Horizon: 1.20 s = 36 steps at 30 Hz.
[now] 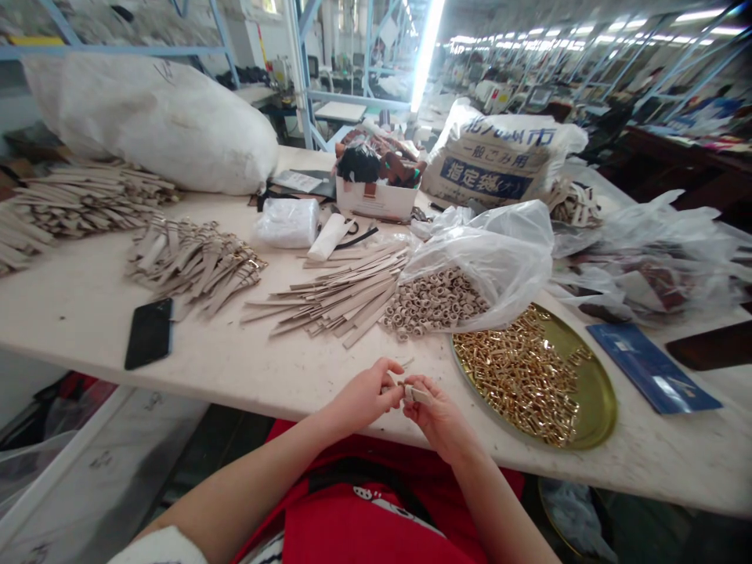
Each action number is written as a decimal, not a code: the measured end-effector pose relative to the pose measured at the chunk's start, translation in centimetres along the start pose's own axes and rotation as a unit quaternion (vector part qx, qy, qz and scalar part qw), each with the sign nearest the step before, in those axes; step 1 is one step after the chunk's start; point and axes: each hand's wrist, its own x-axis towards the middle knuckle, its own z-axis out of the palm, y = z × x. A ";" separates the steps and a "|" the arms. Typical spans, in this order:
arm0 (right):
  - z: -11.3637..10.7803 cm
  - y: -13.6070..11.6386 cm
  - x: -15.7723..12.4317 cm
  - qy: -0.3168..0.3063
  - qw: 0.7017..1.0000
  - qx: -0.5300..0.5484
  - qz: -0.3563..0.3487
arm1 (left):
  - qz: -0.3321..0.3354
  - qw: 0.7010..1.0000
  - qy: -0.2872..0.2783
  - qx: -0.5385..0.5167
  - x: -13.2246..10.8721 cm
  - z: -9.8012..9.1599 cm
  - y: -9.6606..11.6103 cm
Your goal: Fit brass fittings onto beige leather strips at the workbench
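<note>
Red garment (pixel 329 529) nearest camera. Beige strap (pixel 418 395) is up at the tabletop (pixel 276 376) front edge: right hand (pixel 440 423) has its grip closed on it, left hand (pixel 361 395) grip pinched at its left end; fine detail too small to read. Just right, round tray (pixel 600 407) with gold metal parts (pixel 520 376). Beyond the hands, beige loops (pixel 438 301) spill from a clear bag (pixel 511 247), loose strips (pixel 346 294) beside them. Farther left, bundled straps (pixel 197 262) and black phone (pixel 148 333). White box (pixel 385 205) at the back, near centre.
</note>
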 end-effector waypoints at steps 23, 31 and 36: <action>-0.1 1.7 -0.9 0.110 0.920 -0.347 -0.146 | -0.054 0.996 -0.062 -0.022 -0.9 0.5 0.0; -0.4 2.3 -1.4 0.138 0.866 -0.438 -0.200 | -0.146 0.971 -0.102 -0.159 -0.7 0.4 -0.7; -0.7 2.5 -1.8 0.125 0.869 -0.432 -0.206 | -0.116 0.983 -0.103 -0.094 -0.6 0.7 -0.1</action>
